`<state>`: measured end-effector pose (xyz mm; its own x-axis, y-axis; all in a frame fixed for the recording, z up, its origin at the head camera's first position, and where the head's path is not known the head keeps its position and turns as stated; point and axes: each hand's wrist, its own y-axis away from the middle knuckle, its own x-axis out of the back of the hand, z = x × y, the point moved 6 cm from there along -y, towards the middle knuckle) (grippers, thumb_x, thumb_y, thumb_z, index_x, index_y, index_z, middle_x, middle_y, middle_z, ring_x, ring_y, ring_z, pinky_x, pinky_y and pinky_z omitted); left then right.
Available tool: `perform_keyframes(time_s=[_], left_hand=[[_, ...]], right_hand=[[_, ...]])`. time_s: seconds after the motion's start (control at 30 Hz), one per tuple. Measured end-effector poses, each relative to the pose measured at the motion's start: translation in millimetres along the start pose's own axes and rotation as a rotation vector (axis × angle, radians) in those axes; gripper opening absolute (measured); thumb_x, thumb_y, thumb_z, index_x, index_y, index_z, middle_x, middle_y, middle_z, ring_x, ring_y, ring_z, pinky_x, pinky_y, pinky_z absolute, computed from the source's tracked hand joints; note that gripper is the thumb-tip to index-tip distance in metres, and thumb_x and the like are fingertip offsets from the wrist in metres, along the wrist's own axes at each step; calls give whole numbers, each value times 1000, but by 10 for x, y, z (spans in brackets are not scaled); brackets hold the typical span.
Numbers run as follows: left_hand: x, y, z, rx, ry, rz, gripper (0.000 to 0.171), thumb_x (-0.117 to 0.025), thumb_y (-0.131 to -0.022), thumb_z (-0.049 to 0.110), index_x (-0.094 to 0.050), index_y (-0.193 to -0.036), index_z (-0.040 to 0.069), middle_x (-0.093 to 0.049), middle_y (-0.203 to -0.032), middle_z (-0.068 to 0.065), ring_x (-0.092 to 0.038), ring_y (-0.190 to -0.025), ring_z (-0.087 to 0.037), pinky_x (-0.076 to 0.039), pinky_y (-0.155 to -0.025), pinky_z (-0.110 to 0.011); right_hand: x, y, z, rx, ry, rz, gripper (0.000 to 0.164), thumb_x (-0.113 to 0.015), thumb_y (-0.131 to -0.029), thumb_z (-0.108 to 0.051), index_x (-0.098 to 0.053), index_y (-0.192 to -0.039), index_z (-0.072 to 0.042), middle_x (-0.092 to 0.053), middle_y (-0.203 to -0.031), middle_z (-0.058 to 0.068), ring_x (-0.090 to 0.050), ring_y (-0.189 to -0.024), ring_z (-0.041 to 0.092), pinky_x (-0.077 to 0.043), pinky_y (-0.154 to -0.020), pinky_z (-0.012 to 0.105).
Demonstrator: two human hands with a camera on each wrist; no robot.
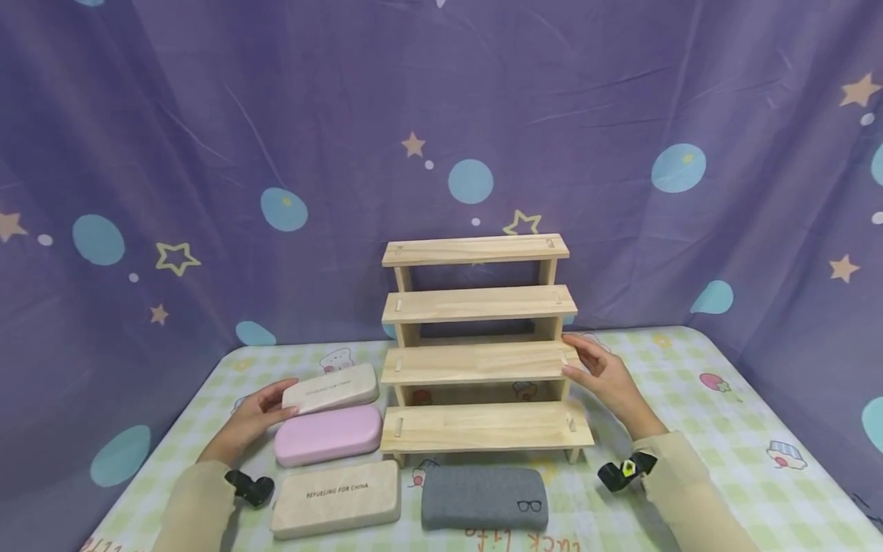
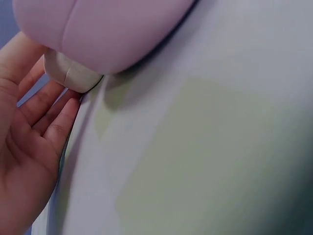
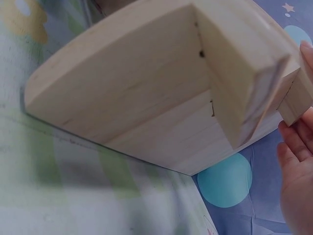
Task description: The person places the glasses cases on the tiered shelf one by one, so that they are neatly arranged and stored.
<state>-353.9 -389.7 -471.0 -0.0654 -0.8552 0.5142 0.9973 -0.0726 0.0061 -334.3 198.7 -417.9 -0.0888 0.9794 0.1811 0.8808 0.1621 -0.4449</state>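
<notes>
My left hand [image 1: 251, 418] holds the left end of the rear beige glasses case [image 1: 331, 388], thumb in front and fingers behind. In the left wrist view, that hand [image 2: 32, 142] reaches past a pink glasses case [image 2: 107, 29] to the beige one [image 2: 71, 73]. At the right, my right hand [image 1: 610, 383] grips the end of the second-lowest board of a four-step wooden display shelf [image 1: 483, 362]. The right wrist view shows this hand [image 3: 298, 166] at a board's end, beside the shelf's side panel [image 3: 137, 93].
The pink glasses case [image 1: 328, 435] lies just in front of the rear beige one. Nearer me are another beige glasses case [image 1: 336, 510] with lettering and a grey glasses case [image 1: 484, 506]. A checked cloth [image 1: 717, 429] covers the table; a purple curtain [image 1: 579, 115] hangs behind.
</notes>
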Motion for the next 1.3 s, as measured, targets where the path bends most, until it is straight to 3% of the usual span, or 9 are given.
perform_keyframes(time_s=[0.17,0.33,0.43,0.53,0.6,0.7,0.9,1.1,1.3], left_hand=[[-7,-1,-22,3,2,-3,75,-71,-84,30,-35,-144,2,-42,-140,-24,-48,-96,15,-39,-83,-10],[-31,-2,10,-21,16,-41,78,-72,-83,26,-32,-145,0,-37,-144,-25,-48,-101,13,-37,-84,-9],[-41,2,20,-33,-11,-57,82,-75,-81,24,-30,-146,-1,-35,-146,-24,-49,-118,-7,-38,-92,-15],[-49,-4,24,-34,-39,-62,88,-78,-77,23,-29,-146,0,-33,-147,-23,-38,-131,-31,-35,-104,-32],[-59,-9,31,-39,-46,-72,90,-78,-77,22,-27,-147,0,-31,-148,-24,-30,-134,-39,-27,-107,-43],[-65,-17,37,-34,-49,-65,90,-79,-76,22,-27,-147,1,-32,-148,-23,-29,-135,-40,-24,-108,-49],[-61,-27,63,-45,-68,-20,89,-79,-77,22,-28,-146,-2,-35,-145,-25,-36,-130,-41,-28,-106,-49],[-70,-11,29,4,-137,50,92,-80,-74,33,-31,-146,4,-44,-140,-23,-48,-121,-38,-35,-101,-50],[-109,-45,81,-28,-120,12,94,-81,-74,28,-27,-147,3,-38,-142,-26,-40,-127,-42,-30,-104,-53]], right_hand=[[-1,1,35,34,-18,1,53,-66,-87,-5,-45,-133,9,-41,-139,25,-39,-127,1,-28,-101,10],[-5,0,9,-17,10,0,54,-66,-87,-4,-43,-134,11,-38,-140,28,-38,-125,-4,-27,-101,8],[-9,2,13,-27,14,-7,54,-65,-87,-3,-43,-134,11,-37,-141,28,-37,-125,-5,-26,-101,8],[-8,-2,17,-24,21,-8,53,-65,-87,-3,-43,-134,11,-37,-140,29,-37,-125,-4,-27,-101,8],[-5,-4,15,-24,24,-3,54,-65,-87,-3,-43,-134,11,-38,-140,29,-37,-124,-5,-27,-101,8],[-3,-5,10,-28,22,-1,54,-65,-87,-4,-43,-134,11,-38,-141,28,-37,-124,-5,-27,-101,8],[-1,-10,12,-32,16,1,55,-66,-87,-4,-43,-134,10,-38,-141,26,-38,-126,-2,-27,-101,9],[-5,-12,34,-26,9,-7,55,-66,-87,-4,-43,-134,10,-37,-141,27,-38,-124,-6,-27,-101,8],[-2,-6,29,-22,-1,-6,55,-66,-87,-4,-43,-135,10,-37,-142,26,-37,-124,-7,-26,-101,9]])
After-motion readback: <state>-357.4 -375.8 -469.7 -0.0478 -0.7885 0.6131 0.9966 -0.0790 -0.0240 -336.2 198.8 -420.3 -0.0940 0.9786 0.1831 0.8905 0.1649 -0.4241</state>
